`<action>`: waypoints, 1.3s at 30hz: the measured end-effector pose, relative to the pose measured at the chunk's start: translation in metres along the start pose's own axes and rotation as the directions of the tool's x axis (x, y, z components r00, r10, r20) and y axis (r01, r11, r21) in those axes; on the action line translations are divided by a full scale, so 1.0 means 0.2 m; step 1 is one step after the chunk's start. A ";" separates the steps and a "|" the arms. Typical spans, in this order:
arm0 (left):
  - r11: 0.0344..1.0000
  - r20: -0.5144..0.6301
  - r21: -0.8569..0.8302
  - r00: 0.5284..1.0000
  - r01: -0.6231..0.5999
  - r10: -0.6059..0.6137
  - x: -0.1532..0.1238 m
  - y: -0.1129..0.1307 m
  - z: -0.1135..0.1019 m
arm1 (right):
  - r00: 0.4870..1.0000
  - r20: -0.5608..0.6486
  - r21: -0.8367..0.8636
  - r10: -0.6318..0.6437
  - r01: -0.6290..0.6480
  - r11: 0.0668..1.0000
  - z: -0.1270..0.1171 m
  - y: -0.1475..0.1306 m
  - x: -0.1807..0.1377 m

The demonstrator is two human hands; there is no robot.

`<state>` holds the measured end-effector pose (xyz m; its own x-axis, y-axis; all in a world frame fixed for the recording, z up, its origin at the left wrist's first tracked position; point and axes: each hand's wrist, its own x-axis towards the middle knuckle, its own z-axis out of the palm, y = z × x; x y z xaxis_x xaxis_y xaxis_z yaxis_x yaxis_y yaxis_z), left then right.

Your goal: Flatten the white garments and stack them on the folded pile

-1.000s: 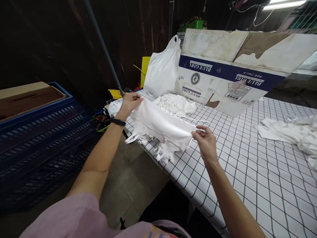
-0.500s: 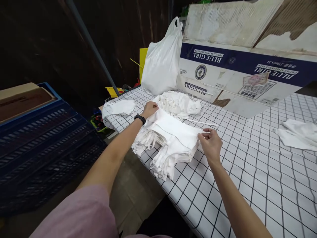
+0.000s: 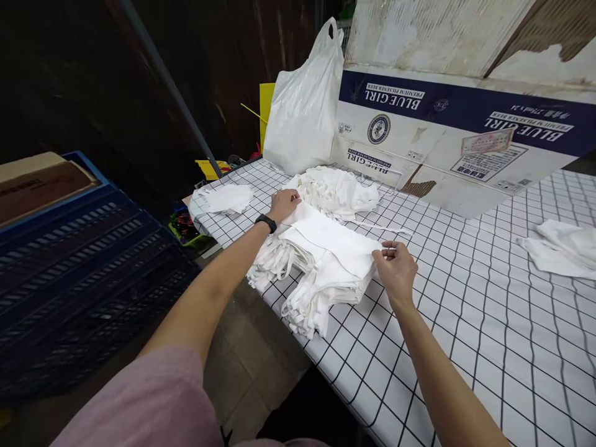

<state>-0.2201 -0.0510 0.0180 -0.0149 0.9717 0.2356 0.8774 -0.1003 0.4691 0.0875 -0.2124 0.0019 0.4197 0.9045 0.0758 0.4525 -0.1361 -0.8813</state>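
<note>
A flat white cloth piece point(image 3: 342, 236) lies spread on top of a stack of similar white pieces point(image 3: 314, 304), whose bundled straps hang toward the table's near edge. My left hand point(image 3: 284, 205), with a black band on the wrist, pinches its far left corner. At the right corner, my right hand point(image 3: 395, 267) grips the same cloth between thumb and fingers. Just behind the stack sits a loose heap of white cloth with straps point(image 3: 338, 192); one strap trails right across the table. What exact kind of item the cloth is, I cannot tell.
The table point(image 3: 447, 347) has a white cover with black grid lines. A white plastic bag point(image 3: 302, 118) and a large cardboard box point(image 3: 465, 136) stand at the back. More white cloth lies left point(image 3: 226, 198) and right point(image 3: 565, 248). Blue crates point(image 3: 84, 292) stand left of the table.
Both hands keep their hold on the cloth's corners, almost unmoved. The view has shifted slightly, with the bag and box a little higher in the picture.
</note>
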 end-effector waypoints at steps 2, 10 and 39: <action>0.999 0.027 0.046 0.999 -0.027 0.026 0.01 0.02 0.00 | 1.000 -0.001 -0.013 -0.012 0.012 1.000 0.00 0.00 0.00; 0.985 0.122 0.153 0.991 -0.079 0.061 0.03 0.04 -0.01 | 0.999 0.004 -0.082 -0.054 0.054 0.995 0.01 0.01 0.00; 0.897 0.374 -0.282 0.822 -0.340 0.429 -0.45 -0.07 -0.11 | 0.776 0.519 -0.437 -0.358 0.601 0.669 0.14 -0.03 -0.29</action>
<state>-0.2416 -0.1413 0.0101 0.5433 0.8360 0.0770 0.6574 -0.4807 0.5804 0.0389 -0.2520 -0.0109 -0.2443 0.9606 0.1325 0.8989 0.2756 -0.3406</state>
